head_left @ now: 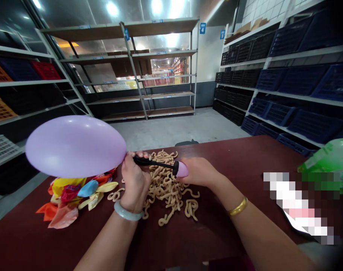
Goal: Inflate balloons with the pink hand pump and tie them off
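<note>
A large inflated purple balloon (75, 146) is at the left, its neck end at my left hand (135, 180). The fingers of that hand are wrapped round the black end of a hand pump (143, 161), next to the balloon's neck. My right hand (198, 172) grips the pump's purple handle (182, 169) at the other end, with the black rod showing between the hands. Beneath the pump lies a pile of tan twisted strands (167, 190). Uninflated balloons in several colours (71, 192) lie on the table to the left.
The dark red table (216, 233) spans the foreground. On its right are a green-and-clear plastic bag (329, 162) and a blurred-out flat item (304, 210). Metal shelves (168, 96) stand behind, and racks of dark crates (301, 82) line the right side.
</note>
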### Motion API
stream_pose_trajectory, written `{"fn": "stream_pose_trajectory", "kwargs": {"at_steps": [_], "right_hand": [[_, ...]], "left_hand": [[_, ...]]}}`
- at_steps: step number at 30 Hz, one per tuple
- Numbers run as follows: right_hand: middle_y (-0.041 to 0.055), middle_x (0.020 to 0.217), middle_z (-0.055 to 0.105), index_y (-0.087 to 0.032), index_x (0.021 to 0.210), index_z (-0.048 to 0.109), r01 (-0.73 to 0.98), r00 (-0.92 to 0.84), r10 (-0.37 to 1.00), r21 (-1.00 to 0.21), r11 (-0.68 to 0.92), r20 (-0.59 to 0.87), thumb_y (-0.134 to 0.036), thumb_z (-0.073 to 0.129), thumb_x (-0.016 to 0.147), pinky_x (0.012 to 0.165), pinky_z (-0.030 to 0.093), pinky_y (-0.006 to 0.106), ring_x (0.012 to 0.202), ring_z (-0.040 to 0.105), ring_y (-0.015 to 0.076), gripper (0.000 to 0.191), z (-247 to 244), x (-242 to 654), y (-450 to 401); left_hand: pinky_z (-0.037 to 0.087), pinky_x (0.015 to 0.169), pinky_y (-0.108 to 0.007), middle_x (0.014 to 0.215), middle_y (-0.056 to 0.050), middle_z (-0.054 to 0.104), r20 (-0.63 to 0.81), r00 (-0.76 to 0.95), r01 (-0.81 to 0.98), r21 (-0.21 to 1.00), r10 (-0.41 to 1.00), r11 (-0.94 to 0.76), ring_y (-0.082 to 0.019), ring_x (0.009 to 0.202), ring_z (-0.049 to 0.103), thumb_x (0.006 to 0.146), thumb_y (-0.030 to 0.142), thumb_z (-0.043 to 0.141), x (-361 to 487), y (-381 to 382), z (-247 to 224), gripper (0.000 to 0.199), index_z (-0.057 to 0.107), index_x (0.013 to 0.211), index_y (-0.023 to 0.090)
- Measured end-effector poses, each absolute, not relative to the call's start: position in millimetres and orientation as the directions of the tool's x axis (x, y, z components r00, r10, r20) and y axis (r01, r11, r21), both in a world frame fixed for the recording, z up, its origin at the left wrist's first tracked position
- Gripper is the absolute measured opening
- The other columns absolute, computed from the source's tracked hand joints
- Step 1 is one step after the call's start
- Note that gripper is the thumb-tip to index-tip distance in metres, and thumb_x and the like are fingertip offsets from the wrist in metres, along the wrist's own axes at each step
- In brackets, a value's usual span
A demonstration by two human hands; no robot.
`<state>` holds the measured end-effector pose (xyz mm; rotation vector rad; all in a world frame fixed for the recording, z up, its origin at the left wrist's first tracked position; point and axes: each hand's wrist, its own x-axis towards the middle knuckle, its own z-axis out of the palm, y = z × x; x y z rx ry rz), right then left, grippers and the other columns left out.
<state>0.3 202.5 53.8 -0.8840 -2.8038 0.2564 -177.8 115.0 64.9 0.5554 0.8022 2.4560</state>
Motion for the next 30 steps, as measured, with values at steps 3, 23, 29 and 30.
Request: {"fn": "stream_pose_trajectory", "kwargs": {"at_steps": [3, 23, 29, 30], "right_hand": [[0.0054, 0.093, 0.071, -0.024, 0.105, 0.058, 0.555, -0.802, 0.588, -0.232, 0.799, 0.107, -0.057, 0.059, 0.073, 0.06, 0.036, 0.029, 0.079, 0.066, 0.0241, 0.046, 54.1, -4.7, 197.1], [0.0039, 0.099, 0.071, -0.026, 0.108, 0.058, 0.539, -0.809, 0.58, -0.269, 0.798, 0.096, -0.06, 0.061, 0.07, 0.061, 0.038, 0.028, 0.082, 0.067, 0.0241, 0.051, 62.2, 3.1, 203.3], [0.0038, 0.095, 0.071, -0.026, 0.105, 0.059, 0.554, -0.806, 0.584, -0.227, 0.801, 0.093, -0.06, 0.06, 0.071, 0.058, 0.038, 0.029, 0.079, 0.067, 0.0236, 0.049, 61.9, 9.6, 208.0], [0.0042, 0.095, 0.071, -0.025, 0.105, 0.059, 0.561, -0.804, 0.588, -0.216, 0.799, 0.09, -0.06, 0.061, 0.071, 0.058, 0.038, 0.029, 0.079, 0.067, 0.0238, 0.048, 61.9, 10.6, 208.8]], "left_hand": [[0.044, 0.061, -0.025, 0.065, 0.003, 0.047, 0.194, -0.78, -0.354, 0.647, 0.595, -0.675, -0.011, 0.06, 0.05, 0.08, 0.02, 0.058, -155.9, 120.6, 56.4, 0.015, 0.045, 0.073, 0.019], [0.045, 0.057, -0.027, 0.059, 0.004, 0.046, 0.235, -0.84, -0.242, 0.644, 0.489, -0.725, -0.013, 0.057, 0.049, 0.076, 0.019, 0.057, -226.2, 100.4, 83.4, 0.014, 0.044, 0.07, 0.019], [0.047, 0.06, -0.028, 0.061, 0.003, 0.046, 0.219, -0.837, -0.264, 0.641, 0.501, -0.721, -0.012, 0.059, 0.05, 0.076, 0.017, 0.055, -220.3, 104.3, 78.1, 0.014, 0.044, 0.07, 0.019], [0.048, 0.062, -0.029, 0.062, 0.003, 0.046, 0.213, -0.829, -0.279, 0.644, 0.517, -0.712, -0.012, 0.059, 0.05, 0.077, 0.018, 0.055, -215.7, 106.3, 75.9, 0.014, 0.044, 0.07, 0.02]]}}
